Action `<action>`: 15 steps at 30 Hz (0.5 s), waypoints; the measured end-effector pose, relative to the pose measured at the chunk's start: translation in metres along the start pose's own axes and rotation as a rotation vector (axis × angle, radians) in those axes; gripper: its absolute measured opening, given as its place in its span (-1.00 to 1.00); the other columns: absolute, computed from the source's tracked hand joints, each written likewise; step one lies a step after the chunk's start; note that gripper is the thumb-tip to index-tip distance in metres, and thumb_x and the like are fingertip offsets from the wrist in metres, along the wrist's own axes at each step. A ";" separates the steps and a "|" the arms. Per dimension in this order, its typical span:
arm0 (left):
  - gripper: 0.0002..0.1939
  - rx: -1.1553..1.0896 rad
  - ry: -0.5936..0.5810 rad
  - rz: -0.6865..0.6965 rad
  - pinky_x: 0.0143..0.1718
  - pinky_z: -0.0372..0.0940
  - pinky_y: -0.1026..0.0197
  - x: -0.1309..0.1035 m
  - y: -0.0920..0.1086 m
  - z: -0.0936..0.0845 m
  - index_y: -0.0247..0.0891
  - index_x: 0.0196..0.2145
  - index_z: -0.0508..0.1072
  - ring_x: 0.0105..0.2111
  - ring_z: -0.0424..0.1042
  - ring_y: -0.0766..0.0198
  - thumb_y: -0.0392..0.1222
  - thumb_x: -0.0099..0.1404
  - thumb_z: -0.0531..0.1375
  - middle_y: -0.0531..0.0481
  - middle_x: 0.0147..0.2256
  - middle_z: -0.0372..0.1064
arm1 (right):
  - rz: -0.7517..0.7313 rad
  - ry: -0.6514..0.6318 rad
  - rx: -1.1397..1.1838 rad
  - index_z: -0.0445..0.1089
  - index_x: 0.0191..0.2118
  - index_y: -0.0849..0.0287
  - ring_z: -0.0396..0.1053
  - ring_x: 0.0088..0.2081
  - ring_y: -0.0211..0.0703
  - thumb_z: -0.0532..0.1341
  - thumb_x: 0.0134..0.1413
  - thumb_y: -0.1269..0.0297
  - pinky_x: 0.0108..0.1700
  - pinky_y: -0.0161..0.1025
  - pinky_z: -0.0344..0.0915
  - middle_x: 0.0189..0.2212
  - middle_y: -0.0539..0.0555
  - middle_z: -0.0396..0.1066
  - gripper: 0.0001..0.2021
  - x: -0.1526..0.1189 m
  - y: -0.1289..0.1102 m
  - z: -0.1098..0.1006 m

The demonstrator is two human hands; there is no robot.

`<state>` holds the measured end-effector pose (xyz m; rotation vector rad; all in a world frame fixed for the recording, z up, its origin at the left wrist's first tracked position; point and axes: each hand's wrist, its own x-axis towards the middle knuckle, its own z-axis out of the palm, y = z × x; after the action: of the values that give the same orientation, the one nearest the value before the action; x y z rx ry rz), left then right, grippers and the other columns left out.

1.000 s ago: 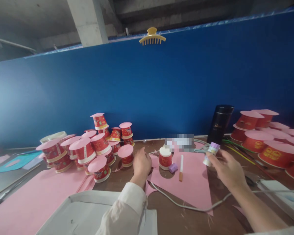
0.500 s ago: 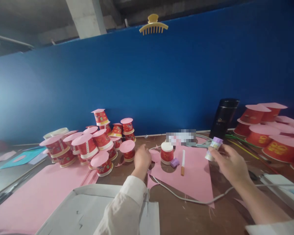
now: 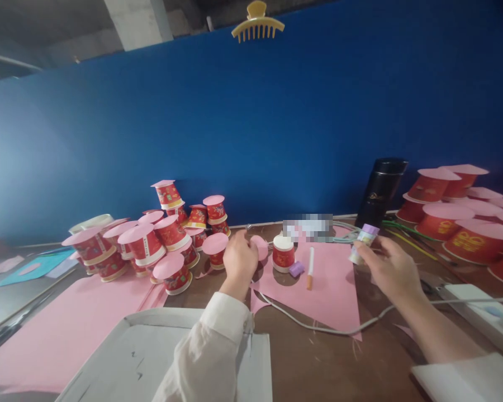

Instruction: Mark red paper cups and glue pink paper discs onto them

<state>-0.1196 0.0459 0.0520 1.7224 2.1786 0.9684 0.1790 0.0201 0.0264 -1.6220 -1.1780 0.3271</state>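
Observation:
My left hand (image 3: pixel 241 259) pinches a round piece of pink paper (image 3: pixel 260 247), tilted up off the table beside its fingers. To its right, a red paper cup (image 3: pixel 283 259) stands upside down with its white base uppermost. In my right hand (image 3: pixel 396 273) is a glue stick (image 3: pixel 364 244) with a purple end and a pale printed body, held between thumb and fingers. A purple cap (image 3: pixel 296 269) lies by the cup on a pink paper sheet (image 3: pixel 331 296). Near the cap rests a white pen with a brown end (image 3: pixel 310 269).
Upside-down red cups topped with pink discs stand stacked at left (image 3: pixel 142 245) and right (image 3: pixel 465 234). A black flask (image 3: pixel 381 192) is behind my right hand. A grey cable (image 3: pixel 339 334) crosses the table. A shallow white box (image 3: pixel 167 357) lies in front, beside pink sheets (image 3: pixel 88 318).
My left hand has lifted the round pink paper off the table. My right hand still holds the glue stick in nearly the same place. The view has tilted down slightly.

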 end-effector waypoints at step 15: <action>-0.65 -0.533 -0.181 0.069 -0.25 0.33 0.23 -0.023 0.041 -0.008 -0.25 -0.02 0.48 -0.36 0.48 0.26 -0.29 0.20 0.24 0.02 -0.36 0.52 | -0.037 0.009 -0.057 0.47 -0.22 0.11 0.46 -0.32 0.00 0.22 -0.02 -0.14 -0.20 -0.10 0.30 -0.36 0.11 0.52 -0.58 0.002 0.006 0.000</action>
<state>-0.0845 0.0264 0.0778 1.5562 1.5700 1.2179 0.1835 0.0218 0.0218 -1.6473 -1.2185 0.2640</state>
